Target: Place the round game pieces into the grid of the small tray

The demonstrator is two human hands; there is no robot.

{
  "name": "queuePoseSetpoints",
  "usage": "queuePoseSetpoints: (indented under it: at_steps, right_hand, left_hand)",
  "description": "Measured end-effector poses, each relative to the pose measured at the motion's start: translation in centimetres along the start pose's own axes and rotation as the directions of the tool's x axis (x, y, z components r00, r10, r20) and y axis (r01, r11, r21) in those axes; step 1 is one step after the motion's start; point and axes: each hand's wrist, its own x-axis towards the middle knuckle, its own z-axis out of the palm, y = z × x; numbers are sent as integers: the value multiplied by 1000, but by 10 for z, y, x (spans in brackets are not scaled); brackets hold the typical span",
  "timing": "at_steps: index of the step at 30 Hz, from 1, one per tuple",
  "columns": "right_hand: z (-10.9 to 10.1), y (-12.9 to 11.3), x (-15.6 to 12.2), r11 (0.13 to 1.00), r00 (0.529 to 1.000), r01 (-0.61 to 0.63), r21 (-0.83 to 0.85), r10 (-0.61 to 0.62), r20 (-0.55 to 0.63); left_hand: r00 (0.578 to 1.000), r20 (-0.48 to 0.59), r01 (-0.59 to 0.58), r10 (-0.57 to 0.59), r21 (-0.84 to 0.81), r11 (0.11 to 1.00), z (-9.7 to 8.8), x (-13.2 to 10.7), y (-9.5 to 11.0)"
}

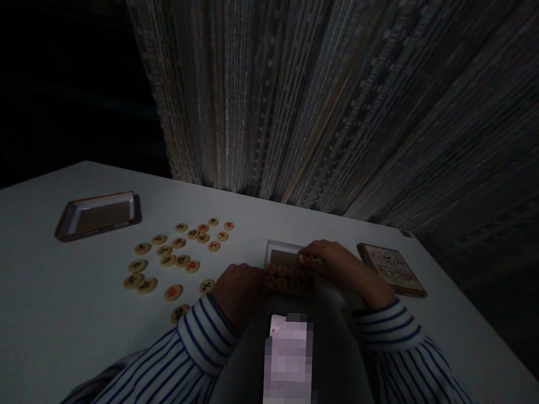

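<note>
A shallow open box [290,246] stands in front of me, with two rows of round wooden xiangqi pieces [282,271] in its near part and bare brown floor behind them. My right hand [338,266] is over the box's right side, pinching one red-marked xiangqi piece [303,259] just above the far row. At the box's left side, my left hand [240,292] is curled against the edge; its fingertips are dark and partly hidden. Many loose xiangqi pieces [182,260], marked in red or black, lie scattered on the table to the left.
On the white table [94,290], a box tray or lid [100,215] sits at the far left. A printed box lid [393,268] lies at the right. A lit phone [287,362] is below my hands. A string curtain [264,96] hangs behind the table.
</note>
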Motion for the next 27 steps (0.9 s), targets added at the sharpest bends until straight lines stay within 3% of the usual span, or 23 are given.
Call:
queuePoseSetpoints:
  at_steps: [10, 27]
  right_hand:
    - [-5, -5, 2, 999, 990, -51, -18, 53, 134]
    - [-3, -5, 3, 997, 984, -36, -68, 47, 174]
  left_hand:
    - [999, 37, 6, -8, 47, 999, -3, 1, 3]
    - [999, 37, 8, -9, 19, 1000, -3, 0, 2]
